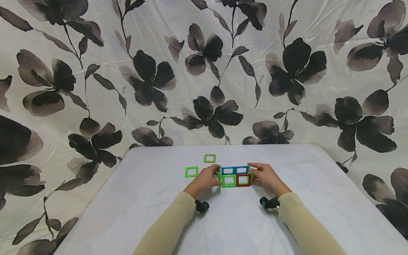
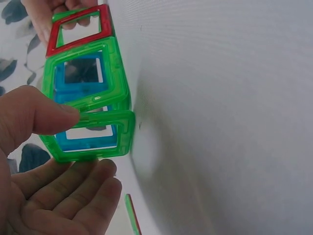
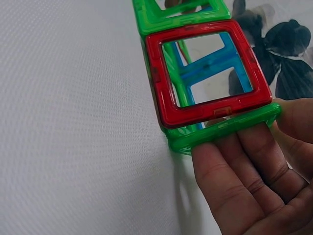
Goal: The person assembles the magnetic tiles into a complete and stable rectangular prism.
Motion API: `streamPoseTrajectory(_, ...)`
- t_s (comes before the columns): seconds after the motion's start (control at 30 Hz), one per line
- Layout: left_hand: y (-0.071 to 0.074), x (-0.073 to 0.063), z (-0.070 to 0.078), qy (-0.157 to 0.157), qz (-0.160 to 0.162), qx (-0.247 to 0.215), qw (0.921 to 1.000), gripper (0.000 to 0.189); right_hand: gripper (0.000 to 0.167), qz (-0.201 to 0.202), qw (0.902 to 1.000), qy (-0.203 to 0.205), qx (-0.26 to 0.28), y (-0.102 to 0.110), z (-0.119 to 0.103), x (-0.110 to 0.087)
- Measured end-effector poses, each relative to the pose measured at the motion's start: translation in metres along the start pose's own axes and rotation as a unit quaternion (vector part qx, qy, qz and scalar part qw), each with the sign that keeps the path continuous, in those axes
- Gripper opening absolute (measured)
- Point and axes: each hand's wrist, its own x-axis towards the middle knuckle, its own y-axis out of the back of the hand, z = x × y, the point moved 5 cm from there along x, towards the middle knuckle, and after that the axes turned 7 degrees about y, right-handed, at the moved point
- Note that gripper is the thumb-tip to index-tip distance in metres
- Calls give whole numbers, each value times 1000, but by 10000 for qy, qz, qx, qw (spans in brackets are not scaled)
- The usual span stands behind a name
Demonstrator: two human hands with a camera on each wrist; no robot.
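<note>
A small box-like row of square magnetic tiles stands on the table. In the head view its front shows a green tile [image 1: 223,181] beside a red tile [image 1: 244,185], with two blue tiles [image 1: 228,167] above and behind. My left hand [image 1: 206,178] holds the left end, its thumb on the edge of a green end tile [image 2: 126,134] and fingers behind that tile. At the other end my right hand [image 1: 266,177] grips another green end tile [image 3: 225,129], fingers against its outer face and thumb by its edge. The red tile [image 3: 220,113] leans close to that end tile.
Two loose green-edged tiles lie flat left of the structure, one green tile [image 1: 186,172] beside my left hand and another tile [image 1: 205,158] farther back. A white cloth covers the table [image 1: 236,226]. Behind it hangs a flowered curtain [image 1: 255,106].
</note>
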Motion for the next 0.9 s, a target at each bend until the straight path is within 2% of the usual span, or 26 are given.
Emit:
streamPoseTrajectory(0.5,-3,0,4,85,-63,-114,9999,70,45,-53,10000,10,5,0,1,0)
streamPoseTrajectory(0.9,-4,3,1,91,-92,-125,9998,72,44,-31,10000,-11,71,0,0,0)
